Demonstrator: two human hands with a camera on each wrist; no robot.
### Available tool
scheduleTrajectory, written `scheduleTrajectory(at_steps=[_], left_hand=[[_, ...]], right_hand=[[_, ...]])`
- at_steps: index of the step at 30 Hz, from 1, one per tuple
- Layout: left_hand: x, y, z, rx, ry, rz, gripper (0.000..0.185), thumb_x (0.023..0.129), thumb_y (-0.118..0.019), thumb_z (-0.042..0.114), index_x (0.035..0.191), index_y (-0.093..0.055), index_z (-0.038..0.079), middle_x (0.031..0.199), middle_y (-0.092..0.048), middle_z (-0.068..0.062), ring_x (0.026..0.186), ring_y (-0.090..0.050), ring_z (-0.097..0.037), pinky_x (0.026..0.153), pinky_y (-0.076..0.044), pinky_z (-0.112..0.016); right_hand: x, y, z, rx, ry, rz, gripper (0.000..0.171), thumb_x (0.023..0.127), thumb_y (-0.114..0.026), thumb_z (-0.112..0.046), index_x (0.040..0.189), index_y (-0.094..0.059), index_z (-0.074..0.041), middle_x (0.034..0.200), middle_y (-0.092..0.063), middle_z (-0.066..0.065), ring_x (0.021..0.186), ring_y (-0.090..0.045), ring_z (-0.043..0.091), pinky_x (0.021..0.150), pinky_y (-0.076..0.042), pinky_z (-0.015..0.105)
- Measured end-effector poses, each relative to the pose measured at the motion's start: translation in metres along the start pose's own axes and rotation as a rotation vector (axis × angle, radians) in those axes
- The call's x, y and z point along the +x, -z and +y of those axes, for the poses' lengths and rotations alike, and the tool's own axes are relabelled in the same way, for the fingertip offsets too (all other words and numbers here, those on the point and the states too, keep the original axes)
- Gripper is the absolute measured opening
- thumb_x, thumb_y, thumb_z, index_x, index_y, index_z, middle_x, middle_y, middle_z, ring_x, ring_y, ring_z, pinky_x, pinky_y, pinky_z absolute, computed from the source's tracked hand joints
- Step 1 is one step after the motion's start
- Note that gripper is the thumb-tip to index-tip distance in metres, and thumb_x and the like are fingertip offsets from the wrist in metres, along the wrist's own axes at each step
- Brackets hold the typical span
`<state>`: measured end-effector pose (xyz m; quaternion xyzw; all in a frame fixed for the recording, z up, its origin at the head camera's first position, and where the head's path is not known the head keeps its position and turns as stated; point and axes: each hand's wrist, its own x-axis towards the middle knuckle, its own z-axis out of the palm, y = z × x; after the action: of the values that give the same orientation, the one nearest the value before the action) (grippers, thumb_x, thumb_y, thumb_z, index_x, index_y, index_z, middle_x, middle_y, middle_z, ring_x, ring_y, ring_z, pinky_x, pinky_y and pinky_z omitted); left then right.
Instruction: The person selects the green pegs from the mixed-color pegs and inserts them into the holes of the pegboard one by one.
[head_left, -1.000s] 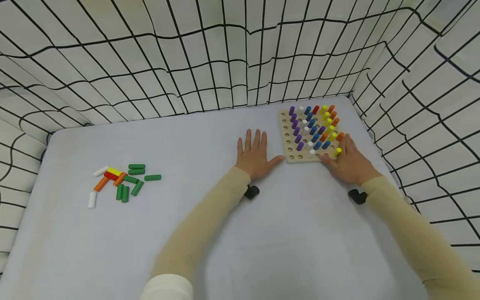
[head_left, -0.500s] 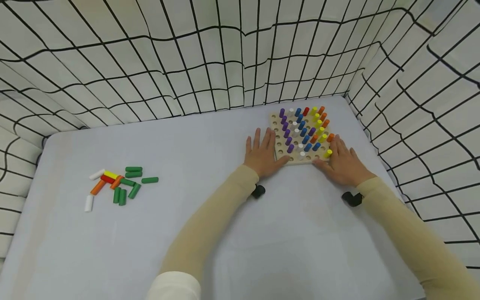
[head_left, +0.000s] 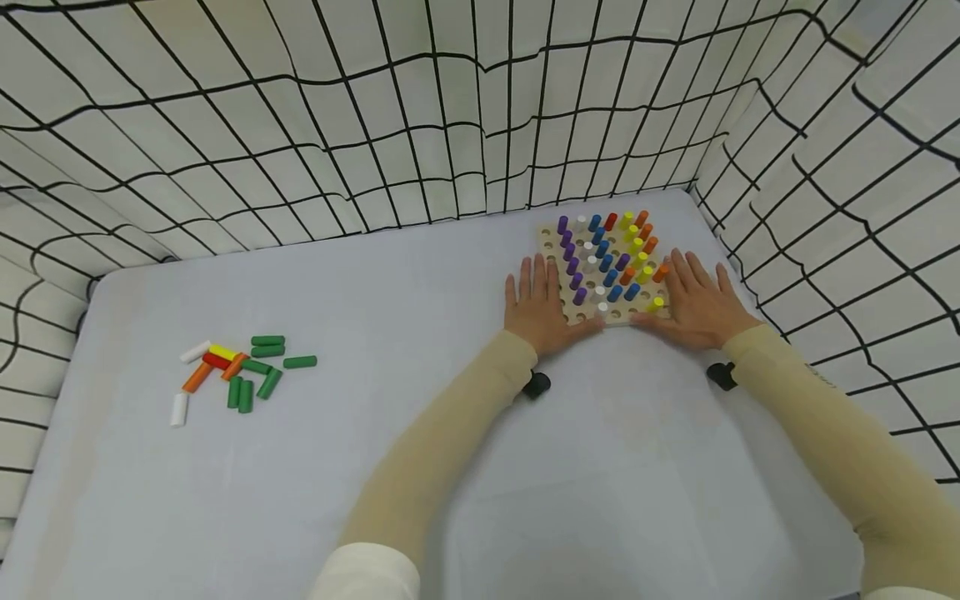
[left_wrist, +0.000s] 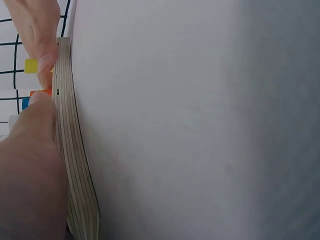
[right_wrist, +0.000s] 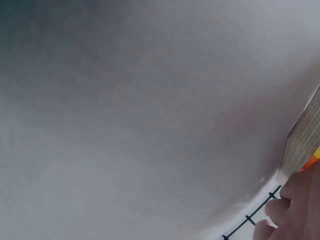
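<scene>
Since the frame a second ago, the left hand (head_left: 542,308) has come in from beside the board (left_wrist: 70,120) to overlap its left side, and the right hand (head_left: 697,304) has spread its fingers at the opposite side. The board lies directly between the two, with both thumbs pointing towards each other along its near edge; neither hand is clearly nearer, and it looks roughly square, with no long axis to speak of. Both hands lie with fingers extended, bracketing the wood rather than curling round it (how hard they press, I cannot tell). Upright pegs (head_left: 605,262) fill much of the space between the hands. Loose pegs (head_left: 257,365) lie on the table (head_left: 300,483), well out beyond the left hand, and only the head view shows them. The left wrist view alone shows the layered wood below the left thumb; the right wrist view catches just one corner.
</scene>
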<state>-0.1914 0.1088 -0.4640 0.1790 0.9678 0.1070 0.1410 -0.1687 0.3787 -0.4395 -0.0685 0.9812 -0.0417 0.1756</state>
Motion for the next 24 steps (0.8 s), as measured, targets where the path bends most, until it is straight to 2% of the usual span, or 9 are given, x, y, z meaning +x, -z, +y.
scheduleTrajectory(at_steps=[9,17,24], left_hand=[[-0.002,0.001,-0.002,0.037,-0.024,0.005,0.125,0.086,-0.041,0.09,0.165,0.009,0.007,0.175,0.016,-0.01,0.165,0.012,-0.027,0.137,0.002,-0.048],[-0.008,0.004,-0.002,0.04,-0.025,0.003,0.129,0.084,-0.043,0.092,0.165,0.007,0.004,0.175,0.014,-0.013,0.165,0.01,-0.028,0.137,0.0,-0.043],[-0.019,0.008,-0.006,0.024,-0.019,0.002,0.118,0.091,-0.036,0.087,0.166,0.006,0.005,0.175,0.011,-0.013,0.165,0.01,-0.027,0.137,0.0,-0.041]], right_hand=[[0.014,0.0,0.0,0.026,0.024,-0.038,0.119,0.093,-0.039,-0.082,0.163,0.009,0.002,0.172,0.016,0.023,0.161,0.004,0.049,0.126,0.004,0.075],[0.014,-0.001,-0.003,0.025,0.036,-0.039,0.119,0.094,-0.038,-0.081,0.162,0.009,0.004,0.171,0.023,0.021,0.161,0.009,0.048,0.128,0.001,0.072],[0.011,-0.005,-0.012,0.034,0.028,-0.045,0.119,0.095,-0.036,-0.082,0.162,0.008,0.007,0.171,0.023,0.022,0.161,0.009,0.048,0.128,-0.001,0.072]])
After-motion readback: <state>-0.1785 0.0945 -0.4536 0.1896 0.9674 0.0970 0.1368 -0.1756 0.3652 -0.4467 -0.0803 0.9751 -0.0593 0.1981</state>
